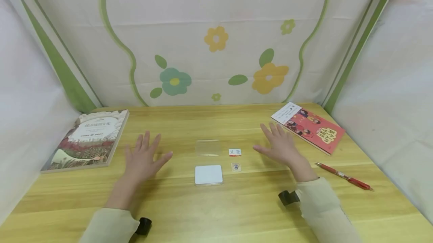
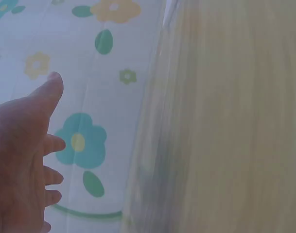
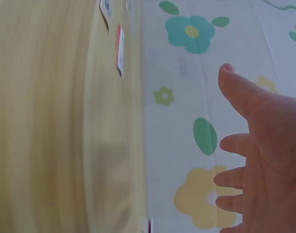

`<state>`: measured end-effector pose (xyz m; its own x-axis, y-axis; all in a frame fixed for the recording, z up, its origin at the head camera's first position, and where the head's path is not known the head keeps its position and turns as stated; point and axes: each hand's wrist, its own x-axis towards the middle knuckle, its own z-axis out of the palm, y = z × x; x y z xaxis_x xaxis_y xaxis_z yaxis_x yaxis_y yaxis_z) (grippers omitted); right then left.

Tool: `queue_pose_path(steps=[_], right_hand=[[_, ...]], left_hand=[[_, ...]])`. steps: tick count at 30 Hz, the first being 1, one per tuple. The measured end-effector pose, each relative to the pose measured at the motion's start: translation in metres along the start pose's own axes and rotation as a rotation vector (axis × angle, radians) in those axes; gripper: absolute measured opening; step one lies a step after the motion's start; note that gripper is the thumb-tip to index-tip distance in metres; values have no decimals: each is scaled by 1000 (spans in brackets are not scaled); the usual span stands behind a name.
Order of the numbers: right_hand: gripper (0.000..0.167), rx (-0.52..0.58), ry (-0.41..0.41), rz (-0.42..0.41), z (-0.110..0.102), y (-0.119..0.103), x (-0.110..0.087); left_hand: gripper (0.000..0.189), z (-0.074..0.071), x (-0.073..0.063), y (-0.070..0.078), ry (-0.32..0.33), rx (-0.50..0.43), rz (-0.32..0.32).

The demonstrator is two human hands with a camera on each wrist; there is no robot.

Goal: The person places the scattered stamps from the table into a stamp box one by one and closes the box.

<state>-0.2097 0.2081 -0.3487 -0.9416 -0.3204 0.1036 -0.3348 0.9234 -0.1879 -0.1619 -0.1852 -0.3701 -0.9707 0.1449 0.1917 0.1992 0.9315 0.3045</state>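
Note:
My left hand is held over the table with fingers and thumb spread, holding nothing. Opposite it, my right hand is spread the same way, with nothing in its grasp. Between the hands lies a white rectangular card with a clear edge around it. Behind that card is a clear, thin plastic rectangle. To their right are a small printed card, white with a red lower strip, and a little square stamp-like piece. The right wrist view shows the printed card beyond the thumb side.
A book with a field on its cover lies at the left of the wooden table. At the right are a red book and a red pen. A flowered curtain closes off the back.

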Motion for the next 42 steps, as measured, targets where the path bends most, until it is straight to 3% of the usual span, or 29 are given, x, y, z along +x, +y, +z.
queue_pose_path(steps=[7, 11, 17, 24, 31, 42], right_hand=[[78, 14, -3, -58, 27, -25, 6], [75, 94, -26, -113, 41, -32, 7], [69, 304, -48, -187, 51, -33, 11], [49, 434, 37, -169, 69, -31, 14], [36, 420, 145, -109, 81, -31, 13], [23, 442, 142, -24, 82, -31, 15]], left_hand=[[75, 17, 1, 24, 11, -134, 75], [71, 30, -3, 34, -9, -231, 117], [72, 48, -8, 38, -29, -355, 144], [77, 60, -11, 38, -18, -421, 130], [75, 70, -14, 41, -20, -397, 168], [71, 74, -17, 43, -30, -273, 214]])
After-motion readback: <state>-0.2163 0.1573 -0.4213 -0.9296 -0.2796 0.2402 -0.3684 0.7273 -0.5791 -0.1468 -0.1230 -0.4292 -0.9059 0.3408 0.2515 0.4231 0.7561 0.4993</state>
